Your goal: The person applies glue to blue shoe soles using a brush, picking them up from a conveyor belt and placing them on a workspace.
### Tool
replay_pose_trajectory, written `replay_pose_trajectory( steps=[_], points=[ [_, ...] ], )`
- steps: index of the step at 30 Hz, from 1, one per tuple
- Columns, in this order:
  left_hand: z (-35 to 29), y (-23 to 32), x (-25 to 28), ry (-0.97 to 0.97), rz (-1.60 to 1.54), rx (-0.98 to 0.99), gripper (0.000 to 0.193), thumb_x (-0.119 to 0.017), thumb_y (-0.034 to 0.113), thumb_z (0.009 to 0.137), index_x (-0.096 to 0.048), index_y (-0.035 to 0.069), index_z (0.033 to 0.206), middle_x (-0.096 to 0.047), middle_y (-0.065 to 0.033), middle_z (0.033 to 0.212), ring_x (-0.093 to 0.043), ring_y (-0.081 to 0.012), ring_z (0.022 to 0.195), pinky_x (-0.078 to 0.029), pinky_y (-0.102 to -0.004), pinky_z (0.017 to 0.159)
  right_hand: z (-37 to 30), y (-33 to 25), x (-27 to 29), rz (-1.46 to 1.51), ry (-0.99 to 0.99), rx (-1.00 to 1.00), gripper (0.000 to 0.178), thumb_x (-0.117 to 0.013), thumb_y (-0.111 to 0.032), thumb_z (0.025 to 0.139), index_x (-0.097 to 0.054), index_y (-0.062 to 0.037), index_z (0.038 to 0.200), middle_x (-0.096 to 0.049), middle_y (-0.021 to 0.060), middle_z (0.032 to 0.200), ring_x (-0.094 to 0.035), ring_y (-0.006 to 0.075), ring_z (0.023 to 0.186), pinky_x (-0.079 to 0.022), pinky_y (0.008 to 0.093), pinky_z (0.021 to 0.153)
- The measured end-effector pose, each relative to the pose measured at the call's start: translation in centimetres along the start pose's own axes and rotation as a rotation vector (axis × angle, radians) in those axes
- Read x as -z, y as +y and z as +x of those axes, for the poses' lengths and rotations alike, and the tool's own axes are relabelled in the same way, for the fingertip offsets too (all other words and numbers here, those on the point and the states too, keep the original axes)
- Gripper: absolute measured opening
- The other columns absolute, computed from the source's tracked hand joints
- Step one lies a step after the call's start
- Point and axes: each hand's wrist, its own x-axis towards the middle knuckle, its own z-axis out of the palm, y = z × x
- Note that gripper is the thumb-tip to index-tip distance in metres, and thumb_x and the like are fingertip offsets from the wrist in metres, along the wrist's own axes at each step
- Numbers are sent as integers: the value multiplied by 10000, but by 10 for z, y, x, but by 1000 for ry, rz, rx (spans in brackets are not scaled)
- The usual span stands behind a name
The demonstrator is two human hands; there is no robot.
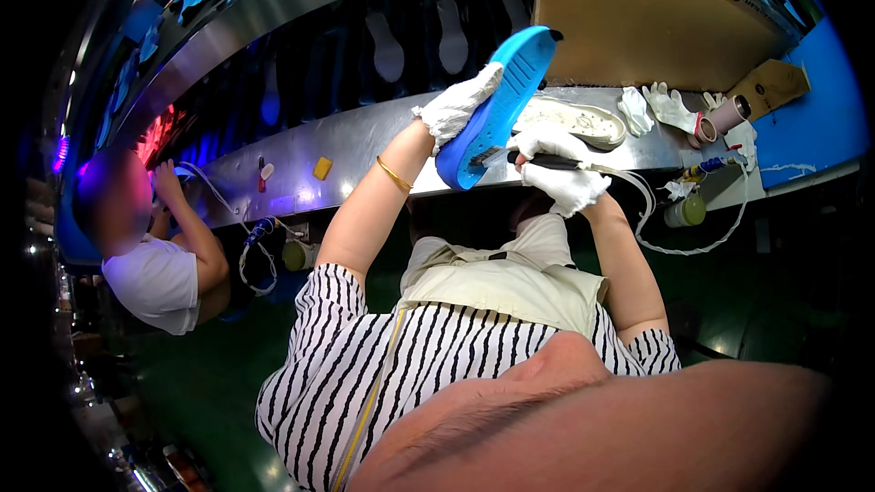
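Observation:
My left hand, in a white glove, is closed around the side of a blue moulded shoe. The shoe is tilted up above the metal bench, its ridged sole showing and a dark spot at its upper tip. Wrapped round a slim black-handled tool is my gloved right hand. A pale cord runs from the tool's rear past my right wrist. The tool's tip points to the lower end of the shoe; whether it touches cannot be made out. Behind my right hand, a white perforated shoe lies on the bench.
Behind the metal bench runs a dark conveyor with several soles. A cardboard sheet stands at back right. White gloves and a tube-shaped roll lie right. A yellow block sits left, near a co-worker.

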Motion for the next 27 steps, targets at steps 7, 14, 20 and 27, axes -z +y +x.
replay_pose_trajectory(
  steps=[7, 14, 20, 27],
  points=[
    [-5, 6, -6, 46, 116, 23, 664, -500, 602, 853, -504, 61, 1238, -619, -99, 967, -629, -162, 770, -551, -303, 665, 7, -11, 18, 234, -113, -1, 93, -617, -42, 689, -543, -63, 741, -573, 23, 772, -534, 121, 724, -451, 258, 659],
    [-12, 12, -7, 5, 15, -17, 677, -481, 618, 846, -533, 42, 1198, -624, -116, 983, -627, -161, 792, -557, -308, 679, 4, -5, 32, 67, -187, -139, 129, -621, -36, 655, -564, -62, 768, -578, 35, 790, -536, 149, 783, -453, 301, 753],
    [-32, 16, 9, -18, -510, -534, 901, -401, 743, 772, -379, 33, 1327, -509, -178, 1244, -505, -297, 1153, -439, -434, 977, -2, -8, 41, 276, 132, -66, 173, -657, 26, 778, -538, -25, 892, -578, 50, 874, -596, 114, 765, -493, 245, 647],
    [-31, -55, 23, -256, -1025, -88, 642, -456, 481, 886, -429, -13, 1295, -546, -213, 1177, -548, -388, 1054, -319, -619, 1015, -8, 6, 13, 258, 258, -65, 187, -678, -27, 774, -560, -7, 918, -617, 57, 821, -601, 105, 724, -488, 246, 666]
  ],
)
